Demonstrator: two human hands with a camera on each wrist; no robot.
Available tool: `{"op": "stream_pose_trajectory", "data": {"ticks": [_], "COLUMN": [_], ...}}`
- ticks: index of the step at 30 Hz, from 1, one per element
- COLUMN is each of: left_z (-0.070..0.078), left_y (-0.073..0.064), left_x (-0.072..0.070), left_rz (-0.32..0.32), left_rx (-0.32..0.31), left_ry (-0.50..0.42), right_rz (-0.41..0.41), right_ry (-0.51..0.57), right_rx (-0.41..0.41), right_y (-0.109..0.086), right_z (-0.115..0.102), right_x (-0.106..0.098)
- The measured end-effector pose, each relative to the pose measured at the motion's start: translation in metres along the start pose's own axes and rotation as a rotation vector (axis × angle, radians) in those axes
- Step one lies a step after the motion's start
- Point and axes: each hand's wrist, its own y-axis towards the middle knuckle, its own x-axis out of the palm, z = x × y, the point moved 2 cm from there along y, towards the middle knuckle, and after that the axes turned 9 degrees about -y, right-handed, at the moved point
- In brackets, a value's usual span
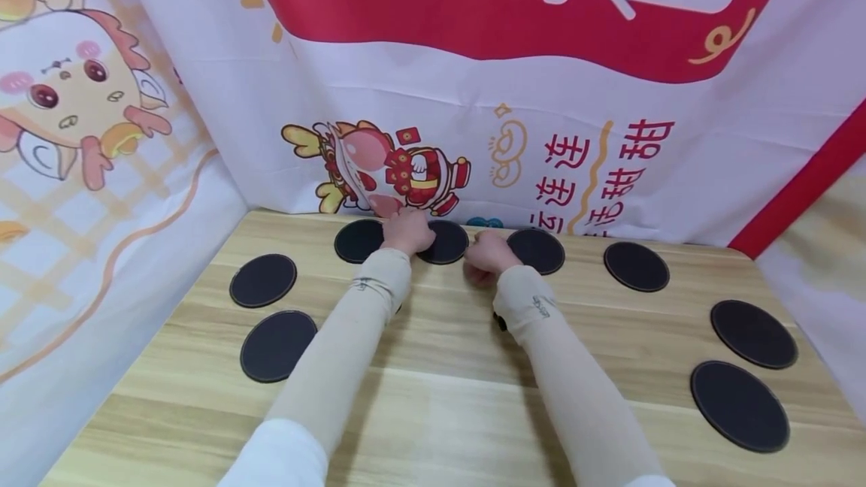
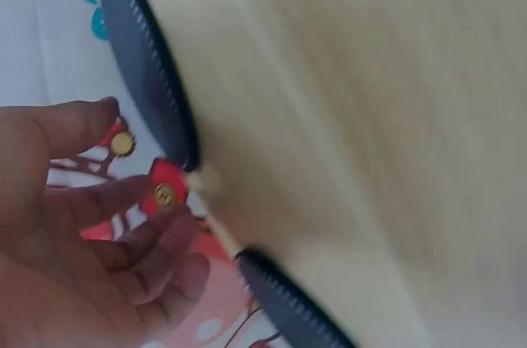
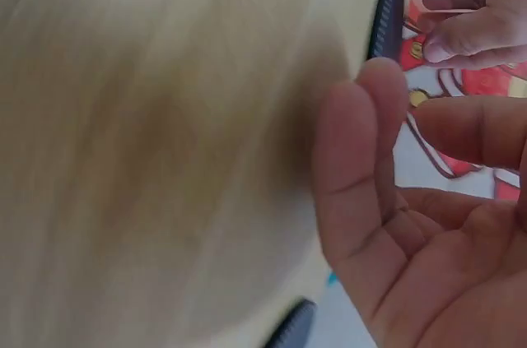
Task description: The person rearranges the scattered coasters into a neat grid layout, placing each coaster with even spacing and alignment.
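A black round coaster (image 1: pixel 446 243) with a stitched edge lies flat near the back of the table, between my two hands. My left hand (image 1: pixel 408 231) is at its left side, and the left wrist view shows the fingers (image 2: pixel 169 241) loosely bent with nothing between them. On the coaster's other side is my right hand (image 1: pixel 489 254). In the right wrist view its fingers (image 3: pixel 346 150) curve gently over the wood, also holding nothing. Another coaster (image 1: pixel 358 241) sits left of my left hand, and one more coaster (image 1: pixel 541 250) lies just right of my right hand.
Several more black coasters form an arc on the wooden table (image 1: pixel 433 412), such as one at the left (image 1: pixel 264 280) and one at the right (image 1: pixel 740 406). A white cloth (image 1: pixel 419 74) printed with red lettering and cartoons hangs directly behind the table's back edge.
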Motion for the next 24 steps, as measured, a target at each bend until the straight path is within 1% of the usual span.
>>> {"op": "stream_pose_trajectory", "data": {"ticks": [2,4,6,10,11,13,15,17,18,19,21,24], "left_z": [0.001,0.003,0.006,0.005,0.004,0.001,-0.002,-0.006,-0.007,-0.008,-0.01,-0.013], "left_y": [-0.001,-0.002,-0.001,0.001,0.002,0.003,0.005,0.006,0.006,0.005,0.002,-0.004], "left_x": [0.005,0.009,0.01,0.008,0.007,0.005,0.002,-0.001,-0.002,-0.003,-0.005,-0.009], "left_rz": [-0.032,-0.059,-0.069,-0.053,-0.041,-0.016,0.008,0.026,0.035,0.047,0.029,0.006], "left_rx": [-0.052,-0.078,-0.078,-0.07,-0.063,-0.063,-0.059,-0.076,-0.09,-0.088,-0.111,-0.084], "left_ry": [-0.011,-0.049,-0.08,-0.168,-0.207,-0.335,-0.456,-0.57,-0.613,-0.647,-0.744,-0.892], "right_rz": [-0.022,-0.04,-0.053,-0.11,-0.115,-0.115,-0.092,-0.064,-0.044,-0.024,0.002,0.03], "right_ry": [0.076,0.144,0.215,0.369,0.407,0.481,0.54,0.589,0.609,0.625,0.653,0.696], "right_rx": [0.026,0.053,0.08,0.123,0.136,0.155,0.166,0.164,0.163,0.162,0.153,0.125], "right_y": [0.003,0.004,0.004,0.007,0.007,0.008,0.009,0.01,0.01,0.01,0.01,0.008], "right_z": [-0.001,-0.003,-0.004,-0.006,-0.005,-0.004,-0.002,-0.001,0.0,0.001,0.001,0.001], "right_x": [0.005,0.008,0.009,0.01,0.01,0.009,0.009,0.009,0.009,0.01,0.01,0.007]}}
